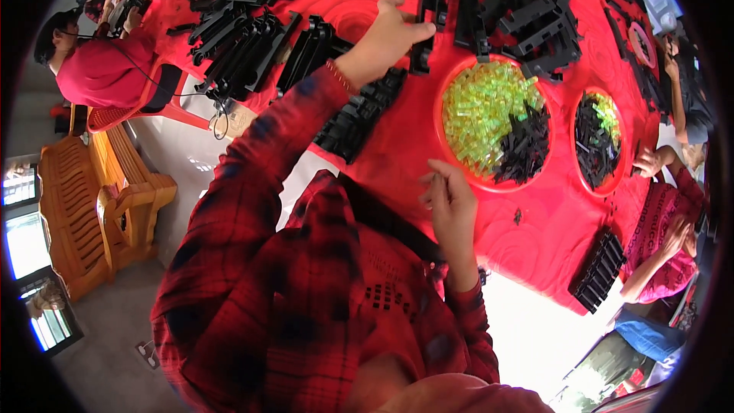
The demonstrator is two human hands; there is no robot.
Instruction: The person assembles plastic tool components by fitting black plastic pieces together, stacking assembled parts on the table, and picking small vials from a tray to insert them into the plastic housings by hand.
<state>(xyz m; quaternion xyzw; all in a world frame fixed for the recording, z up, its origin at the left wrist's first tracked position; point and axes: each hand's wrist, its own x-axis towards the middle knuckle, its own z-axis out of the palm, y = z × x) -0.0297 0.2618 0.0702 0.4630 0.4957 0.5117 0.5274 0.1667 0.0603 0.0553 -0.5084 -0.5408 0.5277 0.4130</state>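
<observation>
My left hand (388,40) reaches out over the red-covered table, with its thumb and a finger spread apart. Its thumb lies against or just over the end of a black plastic bracket (420,60), and I see no firm grip on it. Close to my body, my right hand (451,203) hovers at the table's near edge, fingers curled inward. What those fingers hold, if anything, is hidden. Ahead of it stands a round red basin (441,138) with yellow-green translucent pieces (482,111) and small black strips (525,145).
Black plastic parts (245,53) are heaped at the far left, and more brackets (535,27) lie beyond the basin. A row of black parts (363,115) sits under my left forearm. A second basin (579,141) stands to the right. Other people (115,69) sit around the table.
</observation>
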